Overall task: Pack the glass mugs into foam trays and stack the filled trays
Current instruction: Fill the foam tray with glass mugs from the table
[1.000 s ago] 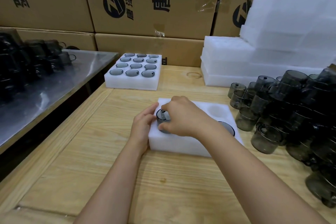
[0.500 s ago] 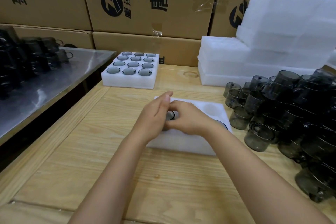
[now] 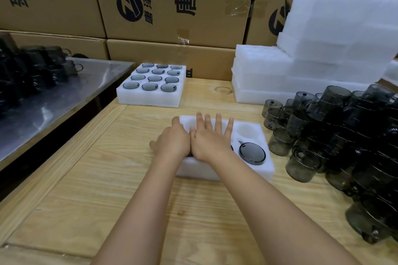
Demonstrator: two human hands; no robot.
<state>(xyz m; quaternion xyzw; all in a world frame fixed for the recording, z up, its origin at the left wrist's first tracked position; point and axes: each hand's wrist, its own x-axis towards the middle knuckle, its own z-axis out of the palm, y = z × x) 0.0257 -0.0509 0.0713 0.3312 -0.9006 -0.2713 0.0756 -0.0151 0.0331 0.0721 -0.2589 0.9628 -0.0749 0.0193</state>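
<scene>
A white foam tray (image 3: 263, 170) lies on the wooden table in front of me. My left hand (image 3: 172, 141) and my right hand (image 3: 212, 137) lie flat side by side on its left part, fingers straight, pressing down and hiding what is under them. One smoky glass mug (image 3: 252, 153) sits sunk in the tray's near right pocket; the pocket behind it is bare foam. A heap of loose smoky glass mugs (image 3: 336, 135) stands to the right. A filled foam tray (image 3: 151, 87) with several mugs sits further back.
Stacked white foam trays (image 3: 312, 66) rise at the back right. Cardboard boxes (image 3: 172, 6) wall the back. A steel table (image 3: 53, 97) on the left carries more dark mugs (image 3: 32, 69). A gap separates it from the wooden table (image 3: 107, 178).
My right hand let go of the mug it was seating and opened flat. My left hand moved from the tray's side onto its top. Both now press down.
</scene>
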